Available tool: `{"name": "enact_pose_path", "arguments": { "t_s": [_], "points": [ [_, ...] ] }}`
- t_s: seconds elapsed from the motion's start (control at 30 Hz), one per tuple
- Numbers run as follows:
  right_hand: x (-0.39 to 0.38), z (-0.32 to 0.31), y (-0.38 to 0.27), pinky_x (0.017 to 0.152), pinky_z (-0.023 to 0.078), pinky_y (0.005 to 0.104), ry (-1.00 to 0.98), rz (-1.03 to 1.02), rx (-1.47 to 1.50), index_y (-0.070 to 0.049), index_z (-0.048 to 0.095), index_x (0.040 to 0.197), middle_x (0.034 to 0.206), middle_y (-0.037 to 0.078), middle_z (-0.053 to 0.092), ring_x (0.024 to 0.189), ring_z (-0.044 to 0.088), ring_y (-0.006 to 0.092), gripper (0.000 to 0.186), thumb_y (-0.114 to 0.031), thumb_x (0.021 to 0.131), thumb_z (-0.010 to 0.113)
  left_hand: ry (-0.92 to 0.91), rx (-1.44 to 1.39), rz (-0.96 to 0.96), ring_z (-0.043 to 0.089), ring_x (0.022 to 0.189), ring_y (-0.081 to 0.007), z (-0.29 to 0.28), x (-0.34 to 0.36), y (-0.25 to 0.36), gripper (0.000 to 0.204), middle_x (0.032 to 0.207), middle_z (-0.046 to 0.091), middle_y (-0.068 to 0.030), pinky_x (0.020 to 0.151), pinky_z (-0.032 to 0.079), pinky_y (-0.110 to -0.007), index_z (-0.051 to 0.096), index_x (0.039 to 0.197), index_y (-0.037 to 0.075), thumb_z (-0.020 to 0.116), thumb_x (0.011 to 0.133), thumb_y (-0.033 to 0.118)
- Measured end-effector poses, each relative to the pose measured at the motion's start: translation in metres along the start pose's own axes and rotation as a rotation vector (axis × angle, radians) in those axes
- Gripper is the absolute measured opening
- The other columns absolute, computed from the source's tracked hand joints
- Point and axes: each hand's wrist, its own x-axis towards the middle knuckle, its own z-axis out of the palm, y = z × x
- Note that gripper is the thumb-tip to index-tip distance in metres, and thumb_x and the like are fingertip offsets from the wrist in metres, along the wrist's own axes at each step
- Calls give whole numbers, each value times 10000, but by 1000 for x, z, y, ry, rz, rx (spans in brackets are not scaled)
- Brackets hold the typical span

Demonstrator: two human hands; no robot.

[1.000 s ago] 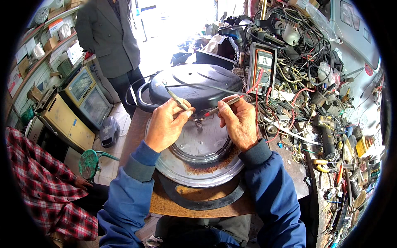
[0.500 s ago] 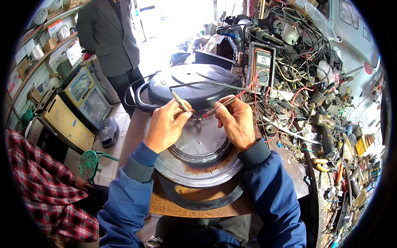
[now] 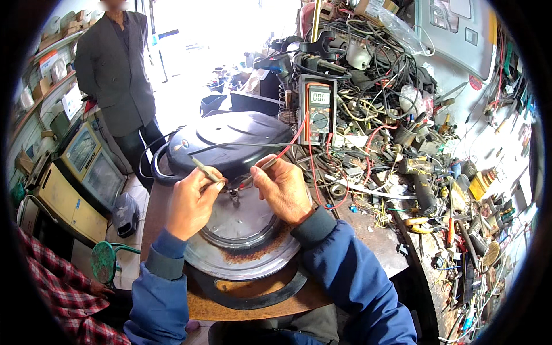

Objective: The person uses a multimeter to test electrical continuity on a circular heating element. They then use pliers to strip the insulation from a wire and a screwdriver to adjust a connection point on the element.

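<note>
Pinched in my left hand [image 3: 190, 207] is a pale test probe [image 3: 205, 171], a dark lead running beyond it. My right hand [image 3: 283, 188] grips a darker probe [image 3: 268, 164] with a red lead; its red end is at a small terminal fitting [image 3: 234, 194] in the middle of a round, rust-stained metal plate [image 3: 241, 270]. Whether the left probe's tip touches the fitting I cannot tell. Behind the plate lies a black domed housing [image 3: 230, 135] with a handle. A multimeter [image 3: 317, 109] with a lit display stands at its right. A black ring [image 3: 259, 302] lies beneath the plate.
The wooden table edge [image 3: 224, 313] is at my front. Tangled cables [image 3: 379, 86], drills and tools [image 3: 425, 192] crowd the right. A standing person [image 3: 118, 75] is at back left, a plaid sleeve [image 3: 63, 293] lower left, near appliances [image 3: 80, 201] and a green stool [image 3: 103, 261].
The view has shifted, so the bench, plate and both hands sit lower and further left in the picture. The meter's display has changed. Both hands still grip their probes.
</note>
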Motion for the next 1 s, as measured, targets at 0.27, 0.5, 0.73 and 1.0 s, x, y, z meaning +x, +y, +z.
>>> {"name": "enact_pose_path", "arguments": {
  "t_s": [0.27,0.5,0.73,1.0],
  "points": [
    [-2,6,-7,666,538,304,19,6,24,41,705,1015,790,89,739,732,660,91,175,-134,1031,702,17,61,32,758,874,-154,-2,-4,2,122,956,793,-124,785,571,-307,684,1112,-6,674,994,25],
    [-8,2,-10,556,466,237,-3,-3,35,2,677,1025,756,-6,639,619,577,54,152,-146,1057,682,-43,58,11,729,966,-117,-2,-3,10,138,1019,780,-108,855,586,-287,649,1159,-28,635,1023,-6],
    [-9,3,-9,580,482,234,-66,-67,-33,21,694,1063,775,3,651,643,616,64,166,-144,1057,694,-4,30,35,780,921,-177,-1,-3,11,144,978,793,-176,814,594,-316,656,1131,-45,677,996,0],
    [-10,3,-14,570,491,262,-58,-46,0,35,703,1022,726,16,672,624,595,59,157,-121,1041,703,-34,58,36,725,948,-109,-3,-3,10,122,1003,775,-103,841,591,-283,651,1147,-29,645,1036,23]
  ]
}}
